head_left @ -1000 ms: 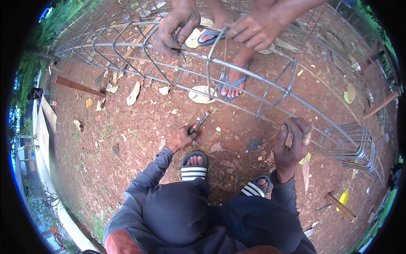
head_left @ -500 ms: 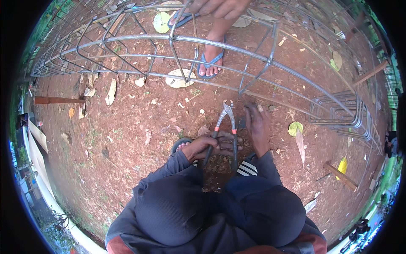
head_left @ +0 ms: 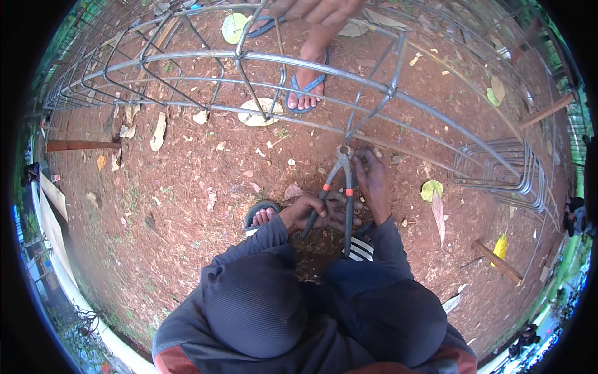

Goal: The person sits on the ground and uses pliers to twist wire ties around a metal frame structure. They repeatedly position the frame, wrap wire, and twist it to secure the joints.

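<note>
A pair of end-cutting pincers (head_left: 339,172), with dark handles and orange bands, points away from me just short of the near side of a steel rebar cage (head_left: 311,59). My left hand (head_left: 314,212) is closed round its handles, which spread apart in a V. Beside the jaws is my right hand (head_left: 372,174), its fingers bent inward and the tips close to the metal. Whatever these fingertips pinch is too small to make out. The jaws sit just below a bent stirrup corner of the cage.
Across the cage another person's hand (head_left: 321,9) rests near the top bar, above a sandalled foot (head_left: 305,90). Bent stirrups (head_left: 529,181) hang bunched at the cage's right end. Wooden stakes (head_left: 498,262) stick out at both sides. Dry leaves litter the red soil.
The pincers have moved forward and slightly right, closer to the cage, with my left hand on them. My right hand has shifted up and left, its fingers now beside the jaws.
</note>
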Demonstrator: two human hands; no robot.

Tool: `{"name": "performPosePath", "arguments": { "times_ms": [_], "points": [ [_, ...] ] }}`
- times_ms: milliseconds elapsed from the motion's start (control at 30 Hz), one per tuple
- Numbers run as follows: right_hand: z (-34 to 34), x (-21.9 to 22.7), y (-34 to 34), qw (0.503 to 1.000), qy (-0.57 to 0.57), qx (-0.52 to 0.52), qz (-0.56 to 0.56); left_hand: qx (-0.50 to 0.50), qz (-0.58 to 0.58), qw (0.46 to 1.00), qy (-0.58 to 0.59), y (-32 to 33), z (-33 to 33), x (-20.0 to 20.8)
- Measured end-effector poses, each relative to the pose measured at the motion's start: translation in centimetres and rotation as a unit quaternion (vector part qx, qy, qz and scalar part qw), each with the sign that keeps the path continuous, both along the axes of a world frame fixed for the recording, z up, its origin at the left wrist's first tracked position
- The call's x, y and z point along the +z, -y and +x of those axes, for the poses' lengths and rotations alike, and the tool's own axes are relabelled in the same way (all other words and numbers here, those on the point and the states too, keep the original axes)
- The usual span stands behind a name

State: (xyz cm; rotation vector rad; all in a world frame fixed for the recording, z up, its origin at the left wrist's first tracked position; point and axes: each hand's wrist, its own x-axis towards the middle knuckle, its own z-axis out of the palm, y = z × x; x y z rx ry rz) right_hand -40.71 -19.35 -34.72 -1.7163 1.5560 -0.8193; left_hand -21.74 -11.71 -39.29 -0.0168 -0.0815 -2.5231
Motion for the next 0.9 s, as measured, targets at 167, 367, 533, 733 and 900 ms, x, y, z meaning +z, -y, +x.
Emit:
{"name": "performPosePath", "arguments": {
  "times_ms": [167, 367, 533, 733, 900],
  "points": [
    [0.6, -0.7, -0.3, 1.0, 0.003, 0.012, -0.01, 0.021, 0.024, 1.0, 0.002, 0.5, -0.2, -0.3],
    [1.1, -0.6, -0.7, 0.999, 0.027, -0.002, -0.032, 0.08, 0.055, 0.995, 0.005, 0.0, -2.1, -1.1],
    [0.6, -1.2, -1.4, 0.981, 0.108, -0.021, 0.161, 0.073, 0.116, 0.986, 0.09, 0.1, -2.4, 1.8],
    [4.3, 1.0, -4.4, 0.926, 0.333, -0.064, 0.167, 0.153, -0.208, 0.654, 0.712, 0.1, -1.8, 2.4],
    [9.0, -1.0, -2.3, 0.951, 0.226, -0.132, 0.167, 0.264, -0.368, 0.443, 0.774, 0.3, -2.4, -0.7]
  ]
}}
